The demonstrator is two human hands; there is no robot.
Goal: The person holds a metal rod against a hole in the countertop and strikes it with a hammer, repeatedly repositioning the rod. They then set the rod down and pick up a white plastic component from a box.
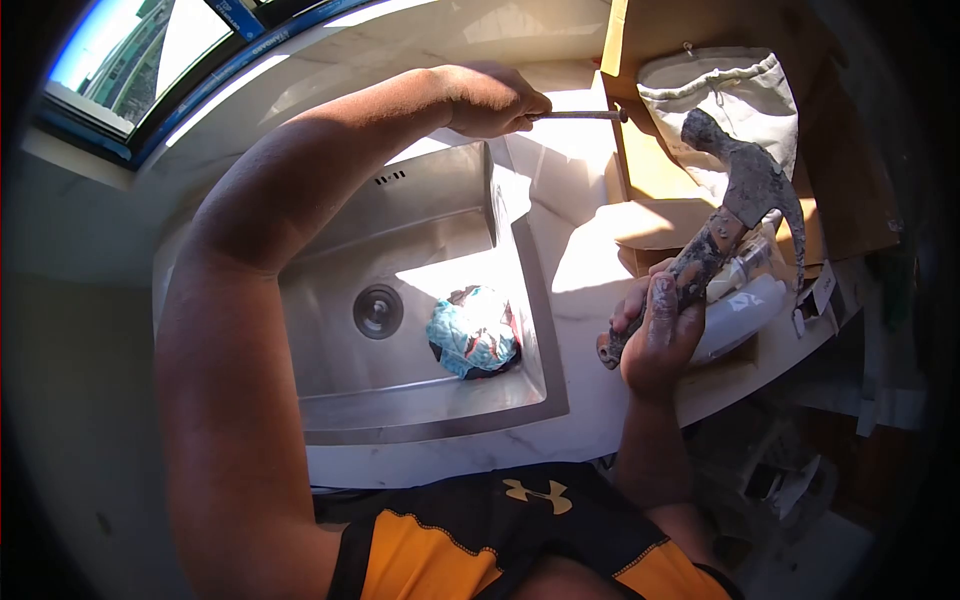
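Left hand point(490, 100) shut tight round thin metal rod point(578, 115). Rod lies flat, tip points right, at cardboard point(650, 170) edge. Right hand point(655, 335) wrapped round dirty hammer point(745, 190) handle. Hammer slants up-right, head on top. Sink point(420, 210) between arms.

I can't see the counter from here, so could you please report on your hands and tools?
Left hand shut on metal rod, tip at cardboard edge. Right hand shut on hammer, raised. Cloth bag and white bottle close behind hammer.
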